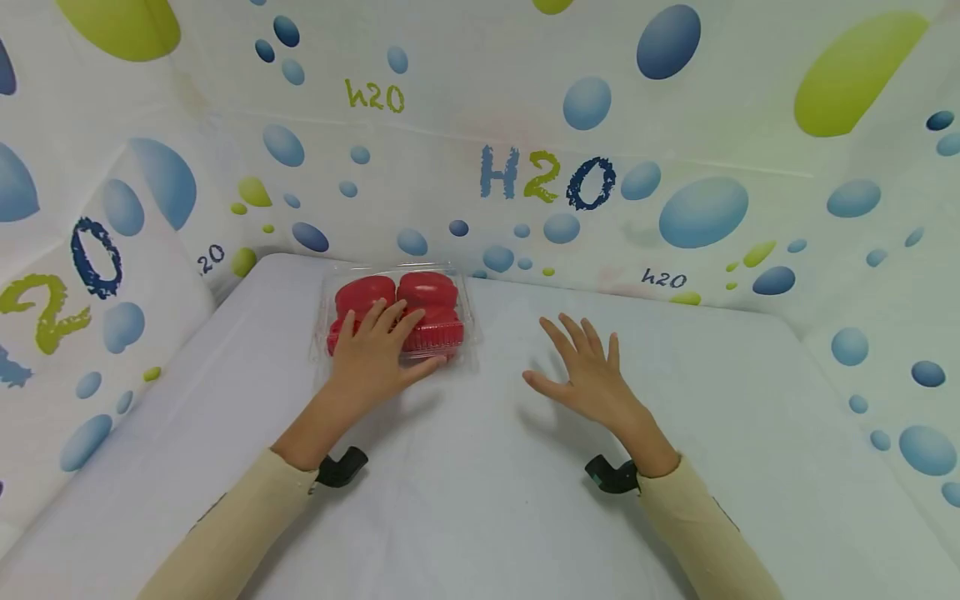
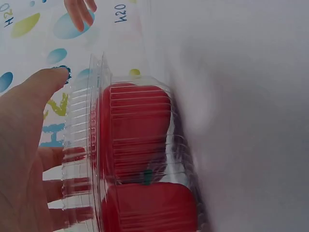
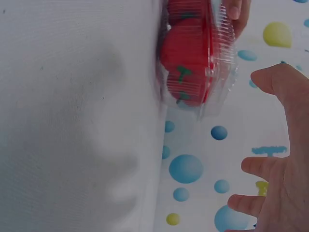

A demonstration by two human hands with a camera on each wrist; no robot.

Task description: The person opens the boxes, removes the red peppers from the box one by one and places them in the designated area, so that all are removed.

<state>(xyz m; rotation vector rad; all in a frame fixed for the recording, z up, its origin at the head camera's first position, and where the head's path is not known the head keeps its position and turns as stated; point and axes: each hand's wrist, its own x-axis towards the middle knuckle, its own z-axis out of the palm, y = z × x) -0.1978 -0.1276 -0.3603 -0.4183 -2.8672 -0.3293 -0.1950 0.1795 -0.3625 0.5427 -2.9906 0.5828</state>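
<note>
A clear plastic clamshell box (image 1: 468,321) with its lid down stands at the back left of the table. Inside are several red, pepper-like pieces (image 1: 427,289); green marks show on them in the right wrist view. My left hand (image 1: 372,350) is over the front of the box with fingers spread and fairly straight; in the left wrist view its fingers (image 2: 72,186) show behind the clear lid edge. To the right of the box, my right hand (image 1: 588,375) hovers above the table, fingers spread, holding nothing.
A white cloth covers the table (image 1: 480,500). Behind it and at both sides hangs a white sheet (image 1: 442,167) printed with blue and green spots and H2O lettering. Each wrist carries a dark camera mount (image 1: 343,467).
</note>
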